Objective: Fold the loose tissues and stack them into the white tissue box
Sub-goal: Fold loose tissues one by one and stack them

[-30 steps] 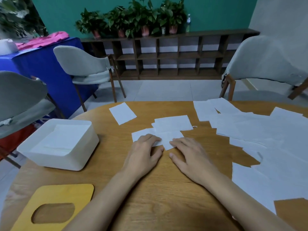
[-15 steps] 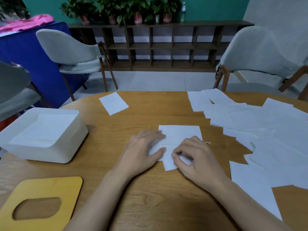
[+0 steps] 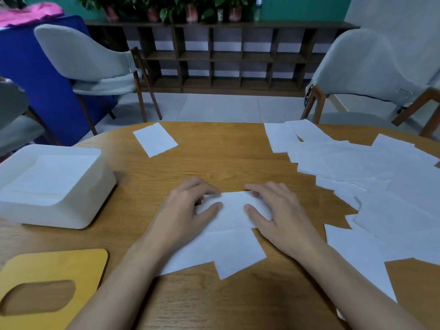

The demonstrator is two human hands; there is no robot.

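Folding in hand: the tissue (image 3: pixel 234 208) is being pressed onto the table (image 3: pixel 226 163) straight ahead of the person, between the two hands, with its long axis running left to right.
Left hand: the left hand (image 3: pixel 188 210) is being closed on the tissue's left end, thumb laid on top and curled fingers set at the far edge.
Right hand: the right hand (image 3: pixel 278 215) is being closed on the right end in the same way, so the tissue is being pinched at both ends.
Sheets beneath: two flat sheets (image 3: pixel 226 253) are being overlapped by the tissue on its near side.
Box: the white tissue box (image 3: pixel 59 214) is being left open-topped to the left of the hands, with folded tissues showing inside.
Nearer hand: the left hand is being judged the nearer to the box, so a leftward carry is being called for.
Supply: the loose tissues (image 3: pixel 369 177) are being left spread on the right, near the right hand.
Lid: a yellow lid (image 3: pixel 47 270) is being left at the near left, in front of the box.
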